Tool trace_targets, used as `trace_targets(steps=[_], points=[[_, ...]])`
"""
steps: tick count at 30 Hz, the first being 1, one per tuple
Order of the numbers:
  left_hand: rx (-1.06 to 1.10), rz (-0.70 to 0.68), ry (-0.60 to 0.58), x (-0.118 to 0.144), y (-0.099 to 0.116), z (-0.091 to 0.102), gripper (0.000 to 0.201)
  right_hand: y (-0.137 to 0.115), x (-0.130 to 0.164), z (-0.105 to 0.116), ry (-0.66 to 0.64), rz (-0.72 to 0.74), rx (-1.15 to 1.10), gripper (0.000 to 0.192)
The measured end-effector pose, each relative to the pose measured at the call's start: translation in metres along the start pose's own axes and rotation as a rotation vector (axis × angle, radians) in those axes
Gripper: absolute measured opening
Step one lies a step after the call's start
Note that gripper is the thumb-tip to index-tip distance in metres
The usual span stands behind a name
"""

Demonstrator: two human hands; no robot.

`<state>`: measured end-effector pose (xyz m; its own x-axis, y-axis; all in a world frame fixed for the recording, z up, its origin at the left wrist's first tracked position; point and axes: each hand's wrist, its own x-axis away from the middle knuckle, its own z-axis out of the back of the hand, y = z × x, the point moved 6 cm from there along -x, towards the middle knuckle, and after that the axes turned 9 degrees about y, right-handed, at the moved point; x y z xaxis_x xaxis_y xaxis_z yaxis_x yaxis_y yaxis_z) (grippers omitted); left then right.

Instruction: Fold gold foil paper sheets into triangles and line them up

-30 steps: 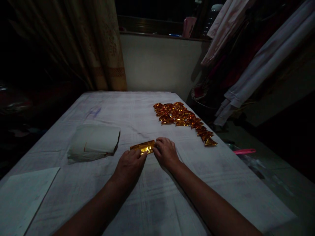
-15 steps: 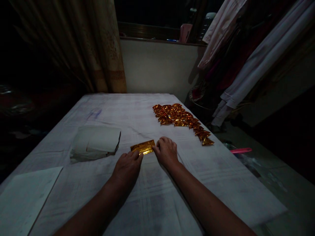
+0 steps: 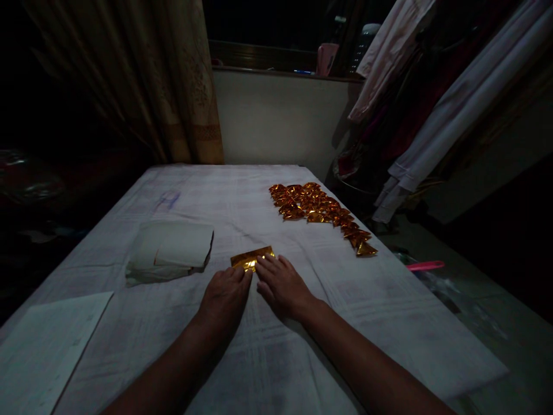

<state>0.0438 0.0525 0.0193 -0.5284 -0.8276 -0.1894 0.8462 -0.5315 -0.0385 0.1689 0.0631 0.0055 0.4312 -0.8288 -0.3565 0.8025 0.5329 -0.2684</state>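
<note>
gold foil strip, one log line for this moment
gold foil strip flat on cloth | left hand fingertips on near edge | right hand pressing right end | folded gold pieces beyond

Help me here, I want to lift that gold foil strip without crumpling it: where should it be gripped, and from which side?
Probably at the far left end of the gold foil strip, coming from the left. It lies flat on the white cloth, and the left hand and right hand press on its near edge, so only the far edge and left corner are free for a thin pinch.
</note>
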Motion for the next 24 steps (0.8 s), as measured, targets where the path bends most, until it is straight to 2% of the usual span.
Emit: trace_targets(steps=[2,5,9,12,21,24], points=[[0.001,-0.002,0.009,-0.002,0.001,0.000,0.039,-0.003,0.007,-0.006,-0.115,0.003,-0.005,0.052],[-0.010,0.009,-0.006,-0.004,0.002,-0.002,0.044,0.003,0.012,-0.007,-0.180,-0.046,0.009,0.058],[-0.023,-0.006,-0.048,0.002,0.001,-0.003,0.044,0.018,0.016,-0.001,-0.181,-0.135,0.054,0.062],[-0.022,-0.008,-0.033,0.011,-0.004,0.000,0.043,0.024,0.019,0.002,-0.178,-0.166,0.068,0.061],[0.034,0.075,-0.060,0.026,-0.021,0.021,0.042,0.024,0.021,0.005,-0.162,-0.175,0.066,0.060],[0.048,0.110,-0.064,0.024,-0.028,0.030,0.031,0.023,0.021,0.005,-0.171,-0.184,0.055,0.061]])
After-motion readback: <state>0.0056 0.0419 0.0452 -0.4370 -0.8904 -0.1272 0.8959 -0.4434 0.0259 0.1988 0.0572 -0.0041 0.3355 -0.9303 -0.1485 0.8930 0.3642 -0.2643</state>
